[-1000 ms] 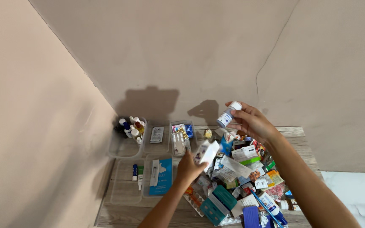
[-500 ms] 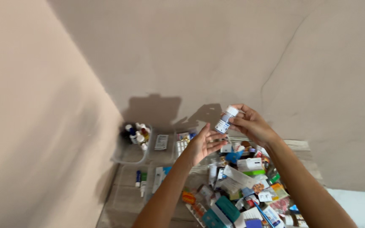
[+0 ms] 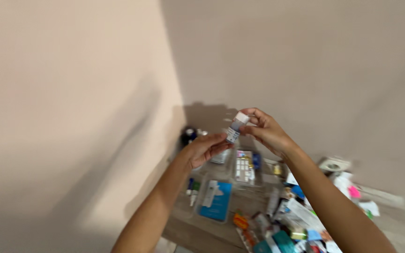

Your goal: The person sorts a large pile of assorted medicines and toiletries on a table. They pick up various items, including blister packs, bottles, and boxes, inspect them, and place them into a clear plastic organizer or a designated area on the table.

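Pile of packs [image 3: 287, 225] & trays [image 3: 216, 199] sit on counter [image 3: 198, 232] below, and up over them R hand [image 3: 266, 131] pinches vial [image 3: 236, 127] by cap, L hand [image 3: 205, 149] cupped half-open at its base w/ fingertips touching, so loose grip could drop it into clutter.

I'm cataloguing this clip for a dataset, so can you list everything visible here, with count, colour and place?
Small bottle: one, white cap, pale body with blue label, held up between both hands.
Clear trays: several, see-through, on the table's left part.
Blue packet: one, blue and white, in a front tray.
Blister strips: a few, white and silvery, in a back tray.
Dark bottles: blurred, count unclear, far left corner.
Pile of medicine boxes and packets: many, mixed colours, right of the trays.
Wooden table: one, grey-brown, against the walls.
Left hand: fingers touching the bottle's base.
Right hand: fingers on the cap.
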